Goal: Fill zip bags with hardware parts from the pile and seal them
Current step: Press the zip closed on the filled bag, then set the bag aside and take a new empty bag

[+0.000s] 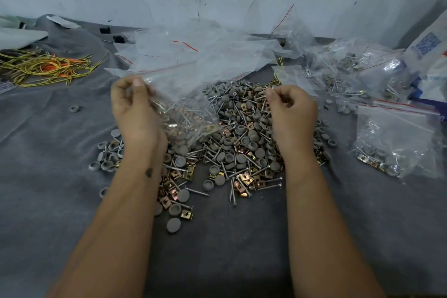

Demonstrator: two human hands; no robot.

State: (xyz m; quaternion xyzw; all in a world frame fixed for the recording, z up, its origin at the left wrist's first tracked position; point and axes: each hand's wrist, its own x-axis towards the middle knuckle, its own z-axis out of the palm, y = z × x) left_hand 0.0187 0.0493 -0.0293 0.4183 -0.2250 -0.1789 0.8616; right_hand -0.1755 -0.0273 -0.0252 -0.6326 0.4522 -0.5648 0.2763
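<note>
A clear zip bag (186, 101) with a red seal strip hangs tilted over the pile, partly filled with screws, brass clips and grey caps. My left hand (135, 109) pinches its upper left corner between thumb and fingers. The pile of hardware parts (242, 145) spreads across the grey cloth between my forearms: grey round caps, silver screws, gold clips. My right hand (292, 113) hovers over the pile's right side with its fingers curled in; I see nothing in them, and it does not touch the bag.
Empty zip bags (208, 48) lie heaped behind the pile. Filled bags (396, 143) lie at the right, with more (358, 72) further back. Yellow and orange wires (43, 68) lie at far left. A white printed packet (430, 55) leans at the right edge. Grey cloth (48, 176) covers the surface.
</note>
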